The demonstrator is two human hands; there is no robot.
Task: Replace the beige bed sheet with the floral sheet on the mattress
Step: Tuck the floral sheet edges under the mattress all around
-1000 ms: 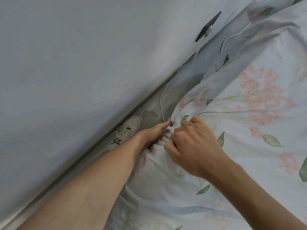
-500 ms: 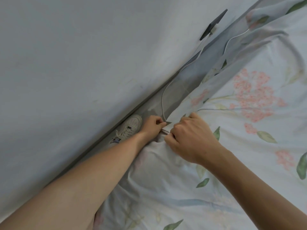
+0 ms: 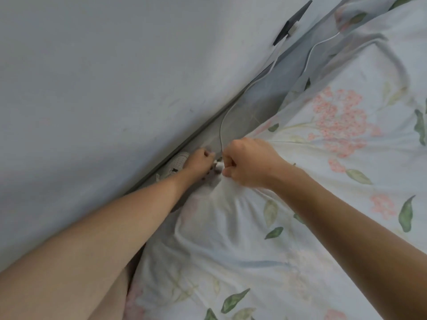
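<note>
The floral sheet [image 3: 335, 172], white with pink blossoms and green leaves, covers the mattress on the right and hangs over its edge toward the wall. My right hand [image 3: 249, 162] is a fist bunching the sheet's fabric at the mattress edge, with folds radiating from it. My left hand [image 3: 198, 161] reaches down into the gap beside the mattress, fingers closed on the sheet's edge just left of the right fist. No beige sheet is in view.
A pale wall [image 3: 115, 77] runs along the left, close to the mattress. A white shoe [image 3: 175, 163] lies in the gap on the floor. A white cable [image 3: 233, 107] runs from a dark wall socket [image 3: 291, 24] down to my hands.
Both hands have shifted up and toward the wall along the mattress edge. The right hand has tightened into a fist, pulling the sheet into tighter folds.
</note>
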